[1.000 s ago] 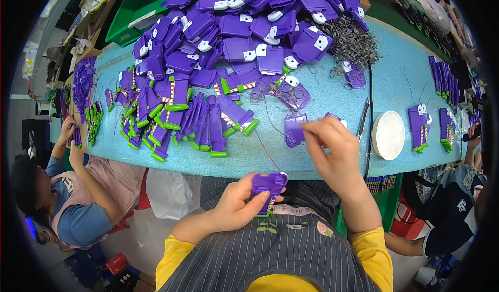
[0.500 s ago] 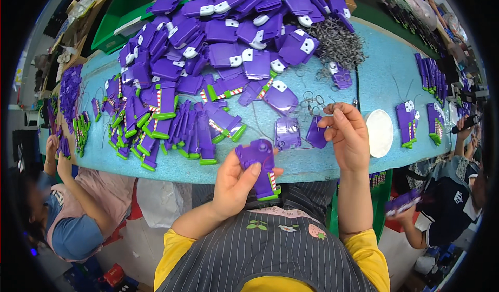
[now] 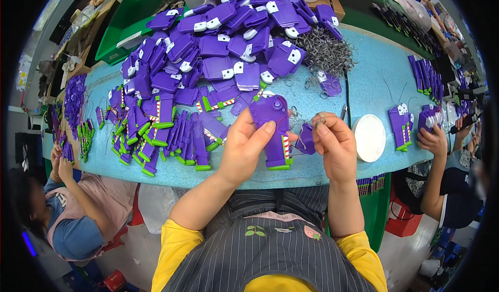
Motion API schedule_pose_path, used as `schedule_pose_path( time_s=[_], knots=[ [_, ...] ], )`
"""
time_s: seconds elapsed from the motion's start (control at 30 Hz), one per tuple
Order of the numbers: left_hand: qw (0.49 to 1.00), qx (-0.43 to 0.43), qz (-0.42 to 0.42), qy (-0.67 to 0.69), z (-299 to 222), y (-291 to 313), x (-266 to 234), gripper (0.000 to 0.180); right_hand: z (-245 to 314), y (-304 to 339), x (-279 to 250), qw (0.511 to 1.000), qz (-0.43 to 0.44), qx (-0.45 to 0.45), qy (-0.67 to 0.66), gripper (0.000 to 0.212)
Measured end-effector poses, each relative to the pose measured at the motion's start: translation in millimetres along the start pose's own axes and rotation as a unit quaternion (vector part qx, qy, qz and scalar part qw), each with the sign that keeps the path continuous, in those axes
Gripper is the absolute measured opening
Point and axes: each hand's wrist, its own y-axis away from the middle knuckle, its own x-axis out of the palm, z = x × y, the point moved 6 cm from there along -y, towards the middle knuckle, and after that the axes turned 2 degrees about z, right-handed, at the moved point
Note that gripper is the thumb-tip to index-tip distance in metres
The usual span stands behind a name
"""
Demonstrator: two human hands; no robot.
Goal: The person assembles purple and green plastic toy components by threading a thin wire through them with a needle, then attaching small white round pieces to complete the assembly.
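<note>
My left hand (image 3: 240,149) grips a purple plastic toy piece (image 3: 275,151) with a green end and a red-white striped strip, thumb across its face. A round socket shows near its upper end. To the right, my right hand (image 3: 337,149) is closed in a pinch; a tiny dark thing seems to show at the fingertips, too small to make out. Between my hands a loose purple part (image 3: 305,141) lies on the blue table (image 3: 322,168). Beyond them is a heap of thin grey wire rings (image 3: 328,53).
Purple pieces with white tips (image 3: 215,45) are heaped at the back; striped, green-ended purple pieces (image 3: 150,120) lie at the left. A white round dish (image 3: 369,138) sits right of my right hand. Co-workers sit at both sides; the right one's hand (image 3: 434,140) holds purple pieces.
Both my hands have moved up over the table, the left one carrying the purple toy piece, and they are closer together. The co-worker at the right has brought purple pieces to the table.
</note>
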Motion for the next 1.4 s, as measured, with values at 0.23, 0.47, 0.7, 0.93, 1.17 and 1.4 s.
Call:
schedule_pose_path(
  time_s=[0.23, 0.47, 0.7, 0.93, 1.17, 1.4],
  knots=[
    [0.875, 0.296, 0.075, -0.377, -8.5, 29.3, 13.2, 0.028, -0.9, 7.0, 6.0, 0.997, 0.01, 0.064, -0.036, 0.008],
    [0.851, 0.308, 0.099, -0.414, -14.7, 34.6, 9.4, 0.029, 30.6, 6.0, 14.5, 0.964, 0.105, -0.089, 0.228, 0.008],
    [0.828, 0.313, 0.131, -0.447, -16.0, 35.1, 9.0, 0.026, 35.4, -2.6, 2.3, 0.993, -0.001, -0.053, 0.107, 0.007],
    [0.978, 0.126, -0.025, -0.164, -12.9, 16.9, -11.5, 0.028, 29.0, -21.2, 4.1, 0.892, 0.023, -0.166, 0.419, 0.008],
    [0.991, 0.007, 0.061, 0.117, -8.4, 8.9, -16.2, 0.033, 35.7, -2.8, 6.8, 0.916, -0.097, -0.191, 0.339, 0.027],
    [0.94, -0.048, 0.131, 0.312, 8.6, 12.0, -6.8, 0.032, 6.4, 14.9, 48.0, 0.968, 0.178, -0.046, 0.171, 0.038]
  ],
)
